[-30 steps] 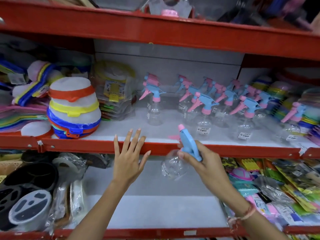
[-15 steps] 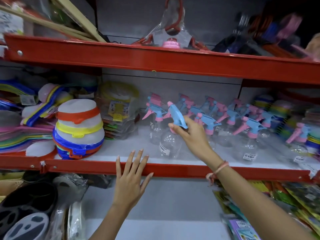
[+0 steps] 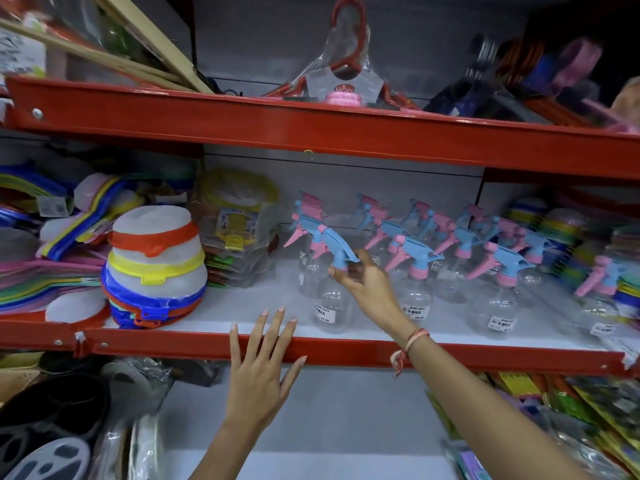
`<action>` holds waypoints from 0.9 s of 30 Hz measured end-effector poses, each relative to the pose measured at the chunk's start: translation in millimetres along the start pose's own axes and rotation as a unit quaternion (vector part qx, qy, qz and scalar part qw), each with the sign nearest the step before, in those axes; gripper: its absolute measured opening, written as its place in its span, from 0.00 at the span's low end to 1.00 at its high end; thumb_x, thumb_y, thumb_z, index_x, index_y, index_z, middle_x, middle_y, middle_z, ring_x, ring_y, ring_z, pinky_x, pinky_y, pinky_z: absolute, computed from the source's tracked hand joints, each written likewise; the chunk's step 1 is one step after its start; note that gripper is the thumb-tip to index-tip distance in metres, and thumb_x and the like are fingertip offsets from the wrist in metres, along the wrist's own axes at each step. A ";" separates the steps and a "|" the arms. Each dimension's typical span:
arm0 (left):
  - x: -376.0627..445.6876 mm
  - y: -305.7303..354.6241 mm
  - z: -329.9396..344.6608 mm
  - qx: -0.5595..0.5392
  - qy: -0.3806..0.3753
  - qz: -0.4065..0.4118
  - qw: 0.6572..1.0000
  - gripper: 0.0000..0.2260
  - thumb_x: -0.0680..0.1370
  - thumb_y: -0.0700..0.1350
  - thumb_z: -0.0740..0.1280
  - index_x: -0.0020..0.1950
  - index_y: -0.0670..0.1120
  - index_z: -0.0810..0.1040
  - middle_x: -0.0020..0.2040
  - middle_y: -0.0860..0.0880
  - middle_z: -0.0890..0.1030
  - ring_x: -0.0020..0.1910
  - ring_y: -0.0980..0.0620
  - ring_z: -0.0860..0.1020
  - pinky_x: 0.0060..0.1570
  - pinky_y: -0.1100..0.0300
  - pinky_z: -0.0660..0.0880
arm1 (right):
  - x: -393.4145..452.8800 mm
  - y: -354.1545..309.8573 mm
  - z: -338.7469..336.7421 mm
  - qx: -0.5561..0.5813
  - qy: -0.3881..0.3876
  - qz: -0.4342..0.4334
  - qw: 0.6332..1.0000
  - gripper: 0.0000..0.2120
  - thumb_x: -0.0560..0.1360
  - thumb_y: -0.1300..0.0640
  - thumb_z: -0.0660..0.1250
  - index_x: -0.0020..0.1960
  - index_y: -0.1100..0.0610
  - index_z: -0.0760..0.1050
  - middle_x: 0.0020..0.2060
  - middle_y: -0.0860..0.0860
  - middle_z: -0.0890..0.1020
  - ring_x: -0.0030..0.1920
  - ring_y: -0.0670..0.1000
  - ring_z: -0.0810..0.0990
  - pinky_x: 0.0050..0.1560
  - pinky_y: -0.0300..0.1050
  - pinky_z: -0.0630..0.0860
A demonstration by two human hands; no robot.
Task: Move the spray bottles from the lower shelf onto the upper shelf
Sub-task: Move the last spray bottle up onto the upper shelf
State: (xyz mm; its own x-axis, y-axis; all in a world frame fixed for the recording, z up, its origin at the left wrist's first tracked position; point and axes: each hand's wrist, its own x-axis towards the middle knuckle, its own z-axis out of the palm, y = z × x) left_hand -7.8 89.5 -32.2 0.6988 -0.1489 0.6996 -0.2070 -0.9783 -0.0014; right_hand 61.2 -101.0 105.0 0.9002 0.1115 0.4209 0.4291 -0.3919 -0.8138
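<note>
A shop rack with red metal rails fills the view. The upper shelf (image 3: 242,317), a white board behind a red front rail, carries a row of clear spray bottles (image 3: 460,268) with blue and pink trigger heads, standing upright from the middle out to the right edge, some with white price stickers. Left of them sits a stack of round lidded containers (image 3: 156,268) banded in orange, yellow and blue, with plastic-wrapped packets (image 3: 235,233) just behind it and flat coloured items further left.

The right hand (image 3: 367,285) reaches over the rail onto this shelf. Its fingers (image 3: 341,273) are closed around the neck of one spray bottle (image 3: 330,303), just under the blue trigger head, which leans to the left. The clear body stands near the front of the board at the left end of the row, close beside another bottle; whether its base rests fully on the board cannot be told. A red and white thread bracelet (image 3: 414,341) circles that wrist.

The left hand (image 3: 259,372) holds nothing, its fingers spread flat against the red front rail.

The lower shelf (image 3: 311,427) shows a bare white board in the middle, with dark trays at the left and bright packets (image 3: 571,410) at the right.
</note>
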 end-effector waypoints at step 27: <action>-2.6 6.8 -17.1 -0.044 -0.014 -0.008 0.999 0.26 0.80 0.60 0.53 0.75 0.49 0.66 0.75 0.47 0.70 0.76 0.45 0.63 0.73 0.35 0.53 | -30.6 28.1 4.2 -0.021 -0.109 0.066 0.992 0.39 0.71 0.56 0.74 0.74 0.51 0.55 0.71 0.58 0.67 0.69 0.54 0.70 0.64 0.44 0.71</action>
State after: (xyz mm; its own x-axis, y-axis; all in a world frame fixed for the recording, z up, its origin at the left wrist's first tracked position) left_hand -22.8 85.6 -21.8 0.7213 -0.1376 0.6788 -0.2536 -0.9645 0.0740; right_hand 46.0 -111.5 67.6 0.9451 0.2502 0.2103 0.3062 -0.4528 -0.8374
